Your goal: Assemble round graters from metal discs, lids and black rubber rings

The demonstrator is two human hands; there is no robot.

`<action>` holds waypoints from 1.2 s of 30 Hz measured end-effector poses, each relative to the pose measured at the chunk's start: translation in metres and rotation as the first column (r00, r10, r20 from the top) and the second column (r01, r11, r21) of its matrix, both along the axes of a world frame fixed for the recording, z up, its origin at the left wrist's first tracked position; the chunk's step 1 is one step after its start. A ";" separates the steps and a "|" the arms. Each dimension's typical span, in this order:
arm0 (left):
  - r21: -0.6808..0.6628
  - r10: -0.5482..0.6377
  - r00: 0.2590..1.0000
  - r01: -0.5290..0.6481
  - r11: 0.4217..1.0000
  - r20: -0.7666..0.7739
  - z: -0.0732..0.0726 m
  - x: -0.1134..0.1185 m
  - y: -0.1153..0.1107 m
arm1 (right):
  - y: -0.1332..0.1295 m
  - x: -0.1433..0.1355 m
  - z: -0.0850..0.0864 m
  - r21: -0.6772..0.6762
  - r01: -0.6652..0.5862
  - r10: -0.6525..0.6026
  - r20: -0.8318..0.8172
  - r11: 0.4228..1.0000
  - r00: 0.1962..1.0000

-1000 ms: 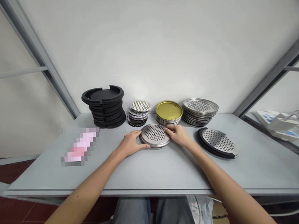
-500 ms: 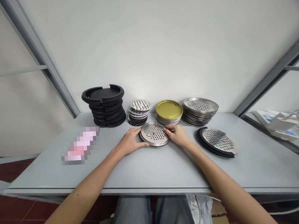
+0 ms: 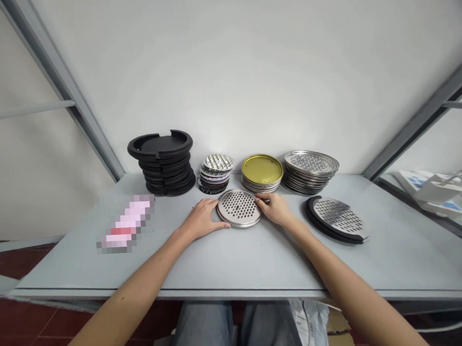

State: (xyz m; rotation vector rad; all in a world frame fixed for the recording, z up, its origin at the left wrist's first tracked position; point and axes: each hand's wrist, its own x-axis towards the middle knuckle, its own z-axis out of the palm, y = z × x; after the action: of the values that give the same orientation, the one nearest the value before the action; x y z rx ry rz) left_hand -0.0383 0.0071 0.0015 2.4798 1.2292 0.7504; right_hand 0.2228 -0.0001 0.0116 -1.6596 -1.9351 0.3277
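Observation:
A round metal disc with slotted holes [image 3: 239, 207] lies flat on the grey table, near the middle. My left hand [image 3: 203, 219] grips its left edge, thumb at the front rim and fingers at the back left. On the opposite side my right hand [image 3: 273, 207] has its fingers pressed on the right rim. Behind the disc stand a stack of small patterned discs [image 3: 218, 163], a stack of gold-topped round lids [image 3: 262, 169] and a stack of perforated metal discs [image 3: 311, 163].
A tall stack of black rings [image 3: 161, 161] stands at the back left. Pink blurred item [image 3: 129, 222] lies left on the table [image 3: 205, 270]. To the right rests a black ring holding a slotted disc [image 3: 337, 219]. White boxes and cables [image 3: 429, 191] sit beyond the right frame post.
The metal disc sits slightly flatter and more evenly between my hands. Both hands keep nearly the same place; the whole view has shifted very slightly.

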 end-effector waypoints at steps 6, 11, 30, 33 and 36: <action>0.004 -0.001 1.000 0.001 1.000 -0.019 0.001 0.001 -0.002 | 0.000 0.000 0.000 0.021 0.010 -0.010 0.042 1.000 0.999; -0.003 0.000 1.000 0.000 1.000 -0.019 0.002 0.001 -0.003 | -0.001 -0.001 0.000 0.010 0.018 -0.019 0.062 1.000 0.998; -0.024 0.017 1.000 -0.017 1.000 -0.008 0.001 0.001 -0.003 | -0.002 -0.004 -0.003 0.031 0.009 -0.015 0.213 0.999 0.977; -0.018 0.022 1.000 -0.022 1.000 -0.012 0.001 0.001 -0.004 | -0.004 -0.005 -0.002 0.037 0.017 -0.025 0.235 0.999 0.972; -0.012 0.042 0.999 -0.042 0.999 -0.005 0.001 0.002 -0.005 | -0.005 -0.003 0.001 0.059 0.004 -0.017 0.236 0.998 0.972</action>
State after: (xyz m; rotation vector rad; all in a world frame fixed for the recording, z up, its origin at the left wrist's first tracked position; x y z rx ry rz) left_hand -0.0362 0.0020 0.0026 2.4540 1.2869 0.7458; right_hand 0.2195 -0.0048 0.0122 -1.7352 -2.0845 0.0698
